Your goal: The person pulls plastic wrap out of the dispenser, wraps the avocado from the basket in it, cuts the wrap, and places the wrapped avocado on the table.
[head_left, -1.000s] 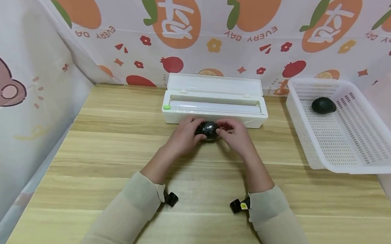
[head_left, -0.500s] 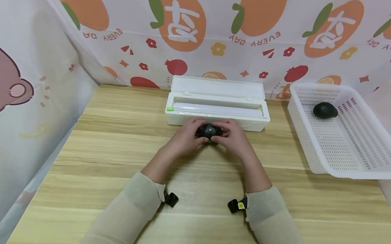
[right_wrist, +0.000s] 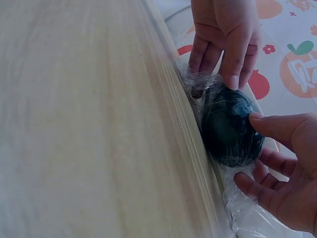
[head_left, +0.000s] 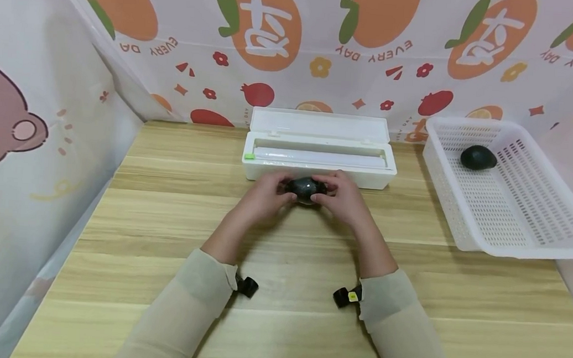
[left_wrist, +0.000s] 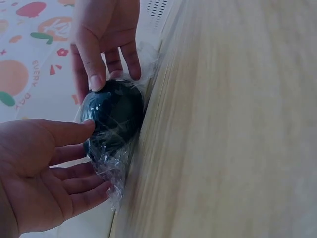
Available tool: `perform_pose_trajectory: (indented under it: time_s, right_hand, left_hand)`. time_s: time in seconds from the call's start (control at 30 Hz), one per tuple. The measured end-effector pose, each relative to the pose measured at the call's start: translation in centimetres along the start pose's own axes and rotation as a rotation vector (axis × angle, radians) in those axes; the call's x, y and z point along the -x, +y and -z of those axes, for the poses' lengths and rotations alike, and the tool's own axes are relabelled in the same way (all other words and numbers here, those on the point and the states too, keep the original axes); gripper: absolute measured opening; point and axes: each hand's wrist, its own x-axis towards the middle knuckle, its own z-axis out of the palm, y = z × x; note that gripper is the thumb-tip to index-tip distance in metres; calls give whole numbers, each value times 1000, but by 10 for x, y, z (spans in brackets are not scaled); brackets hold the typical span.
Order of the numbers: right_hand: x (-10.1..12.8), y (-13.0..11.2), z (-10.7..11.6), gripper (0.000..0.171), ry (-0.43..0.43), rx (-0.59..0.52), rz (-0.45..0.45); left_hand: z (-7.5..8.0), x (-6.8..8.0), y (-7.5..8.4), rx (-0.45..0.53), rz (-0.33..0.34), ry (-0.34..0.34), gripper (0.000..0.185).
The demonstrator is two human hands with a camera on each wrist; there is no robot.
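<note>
Both hands (head_left: 305,194) hold wrapped avocado (head_left: 304,188) beside dispenser (head_left: 317,167).

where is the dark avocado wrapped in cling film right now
In the head view the dark film-wrapped avocado sits mid-table between the left hand and right hand, on the wooden table just in front of the white cling-film dispenser box.

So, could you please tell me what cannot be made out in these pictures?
- Wrapped avocado: in the head view the left hand and right hand cover its ends.
- Table: motion-blurred in both wrist views.
- Film roll in the dispenser box: too small to tell how much remains.
- Basket: its right corner is cut off.
</note>
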Motion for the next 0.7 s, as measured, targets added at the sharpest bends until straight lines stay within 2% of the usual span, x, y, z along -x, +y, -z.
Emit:
perform_pose_trajectory:
  time_s: [0.17, 0.27, 0.4, 0.47, 0.6, 0.7]
  right_hand:
    - [-1, 2, 0, 44, 1, 6, -2]
    - [-2, 2, 0, 45, -2, 2, -3]
    - [-2, 3, 0, 45, -3, -9, 2]
    - [-3, 3, 0, 45, -1, -10, 7]
    - [-3, 3, 1, 44, 3, -2, 11]
    - [-3, 2, 0, 44, 4, 8, 13]
  left_hand:
    - [6, -1, -4, 32, -8, -11, 37]
    - [13, 1, -5, 12, -8, 4, 37]
    - [22, 6, 2, -11, 19, 53, 34]
    - [24, 8, 11, 10, 17, 61, 31]
    - [15, 7, 24, 92, -19, 56, 30]
    - [2, 3, 24, 78, -33, 86, 35]
